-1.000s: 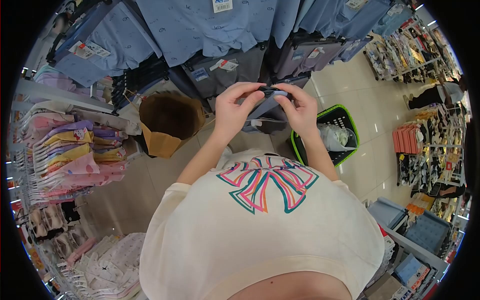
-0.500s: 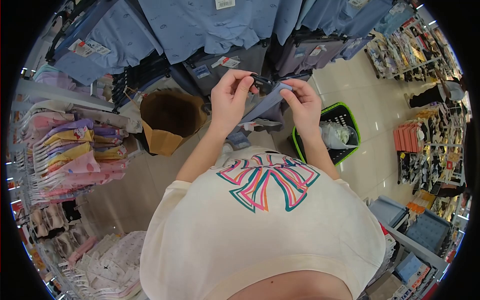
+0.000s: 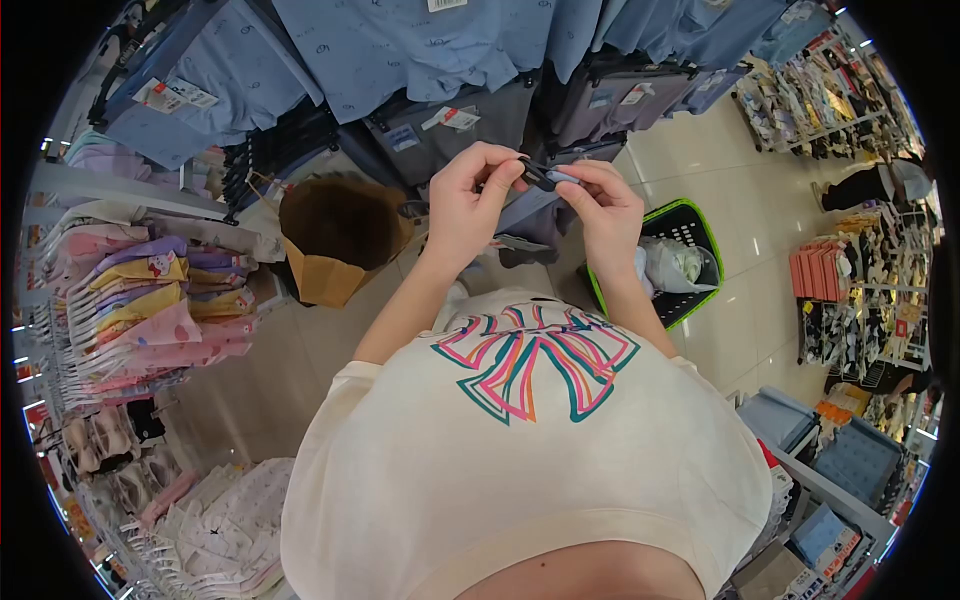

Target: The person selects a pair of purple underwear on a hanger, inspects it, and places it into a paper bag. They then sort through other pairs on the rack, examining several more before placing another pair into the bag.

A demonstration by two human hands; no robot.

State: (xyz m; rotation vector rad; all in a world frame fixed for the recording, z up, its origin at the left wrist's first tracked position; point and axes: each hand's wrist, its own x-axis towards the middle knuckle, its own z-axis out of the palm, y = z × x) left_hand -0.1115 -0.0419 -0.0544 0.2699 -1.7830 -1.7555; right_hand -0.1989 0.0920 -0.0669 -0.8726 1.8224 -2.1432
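In the middle of the head view, my left hand (image 3: 468, 200) pinches a black clip hanger (image 3: 537, 174) between thumb and fingers. Opposite it, my right hand (image 3: 607, 208) is closed on the edge of a blue-grey garment (image 3: 522, 208), right at the hanger's clip end. The garment hangs down between my wrists, and its lower part is darker. My fingertips partly hide where clip and fabric meet.
Blue printed clothes (image 3: 420, 50) hang on racks in front. An open brown paper bag (image 3: 325, 275) stands left, and a black basket with green rim (image 3: 716, 262) holds a plastic bag on the right. Children's clothes (image 3: 165, 290) hang at left; a person (image 3: 865, 185) stands far right.
Both hands have come slightly closer around the hanger clip. The blue strip of fabric between them has turned and shows less, and the garment has shifted below my hands.
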